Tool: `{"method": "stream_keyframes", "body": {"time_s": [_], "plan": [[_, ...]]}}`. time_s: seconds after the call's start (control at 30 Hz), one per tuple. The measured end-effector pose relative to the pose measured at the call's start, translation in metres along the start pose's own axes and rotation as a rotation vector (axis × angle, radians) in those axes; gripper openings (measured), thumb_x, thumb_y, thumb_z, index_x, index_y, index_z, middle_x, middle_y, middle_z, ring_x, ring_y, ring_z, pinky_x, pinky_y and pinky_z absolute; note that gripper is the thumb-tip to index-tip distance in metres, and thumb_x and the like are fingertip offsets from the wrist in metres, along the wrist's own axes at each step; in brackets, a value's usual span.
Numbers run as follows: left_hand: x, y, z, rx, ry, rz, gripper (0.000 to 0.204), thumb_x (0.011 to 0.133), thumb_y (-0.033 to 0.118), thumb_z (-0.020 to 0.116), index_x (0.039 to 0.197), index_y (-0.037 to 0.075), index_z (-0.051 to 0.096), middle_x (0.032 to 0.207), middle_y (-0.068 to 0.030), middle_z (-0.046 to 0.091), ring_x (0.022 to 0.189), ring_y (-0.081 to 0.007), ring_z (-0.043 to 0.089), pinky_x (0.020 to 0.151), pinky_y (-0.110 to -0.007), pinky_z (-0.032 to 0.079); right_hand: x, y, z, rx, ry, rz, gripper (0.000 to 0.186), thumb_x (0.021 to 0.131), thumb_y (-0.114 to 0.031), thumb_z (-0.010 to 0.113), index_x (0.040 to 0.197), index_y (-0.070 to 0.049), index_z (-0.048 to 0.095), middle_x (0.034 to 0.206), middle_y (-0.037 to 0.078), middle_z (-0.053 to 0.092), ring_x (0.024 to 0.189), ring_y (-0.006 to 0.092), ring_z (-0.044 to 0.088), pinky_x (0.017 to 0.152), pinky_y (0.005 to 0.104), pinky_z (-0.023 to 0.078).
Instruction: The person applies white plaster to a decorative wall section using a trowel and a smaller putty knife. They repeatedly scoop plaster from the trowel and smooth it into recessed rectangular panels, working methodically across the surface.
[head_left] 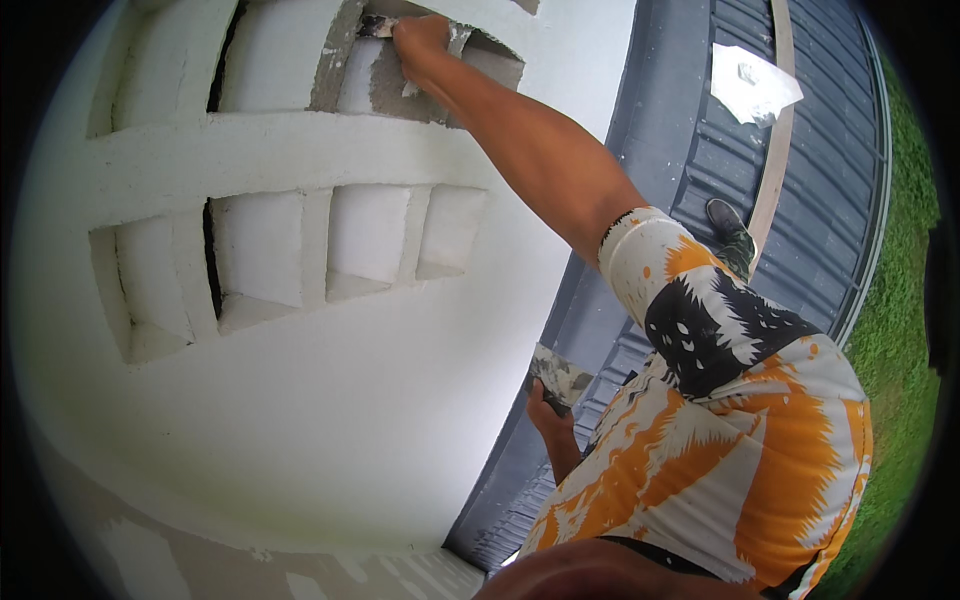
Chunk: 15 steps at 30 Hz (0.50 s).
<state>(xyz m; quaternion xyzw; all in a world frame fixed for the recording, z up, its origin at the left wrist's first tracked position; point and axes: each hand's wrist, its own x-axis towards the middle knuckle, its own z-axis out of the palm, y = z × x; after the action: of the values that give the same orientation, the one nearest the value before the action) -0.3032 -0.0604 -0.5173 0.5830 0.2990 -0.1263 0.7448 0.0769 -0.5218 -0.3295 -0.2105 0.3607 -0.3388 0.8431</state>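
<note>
My right hand [420, 48] reaches up into a recess in the wall, its fingers closed round a small tool smeared with plaster, which looks like a putty knife [376, 27]. The hand covers most of it. Patchy grey plaster [395, 85] coats the inside of this recess. Lower down, close to my body, my left hand [550, 412] grips a wide putty knife [562, 374]. Its flat blade carries smears of pale plaster.
Several recesses in two rows break up the white wall [350, 410]. Beneath me is a dark ribbed metal roof [830, 150] with a wooden plank [776, 170] across it. A white sheet [750, 88] with a lump on it lies by the plank. Grass [905, 200] lies beyond the roof edge.
</note>
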Motion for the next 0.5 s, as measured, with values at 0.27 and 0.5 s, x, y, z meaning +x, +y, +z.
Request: {"method": "stream_keyframes", "body": {"time_s": [0.27, 0.5], "plan": [[0.001, -0.003, -0.003, 0.007, -0.040, -0.012, 0.031, 0.097, 0.016, 0.052, 0.119, -0.005, 0.056, 0.109, -0.0152, 0.066, 0.095, -0.0283, 0.068, 0.083, -0.041, 0.057, -0.032, -0.022, -0.016, -0.417, 0.114, -0.096, 0.023, 0.082, -0.011, 0.063, 0.094, 0.009, 0.067, 0.104, 0.027, 0.069, 0.096, 0.0390, 0.069, 0.083, 0.0439, 0.055], [-0.005, 0.002, -0.001, -0.031, -0.046, 0.018, 0.031, 0.097, 0.017, 0.052, 0.120, -0.005, 0.056, 0.110, -0.0154, 0.065, 0.097, -0.0284, 0.068, 0.084, -0.041, 0.057, -0.045, -0.019, -0.028, -0.304, 0.076, -0.290, 0.018, 0.076, -0.009, 0.061, 0.079, 0.008, 0.064, 0.083, 0.023, 0.068, 0.069, 0.0311, 0.066, 0.066, 0.0438, 0.053]]}}
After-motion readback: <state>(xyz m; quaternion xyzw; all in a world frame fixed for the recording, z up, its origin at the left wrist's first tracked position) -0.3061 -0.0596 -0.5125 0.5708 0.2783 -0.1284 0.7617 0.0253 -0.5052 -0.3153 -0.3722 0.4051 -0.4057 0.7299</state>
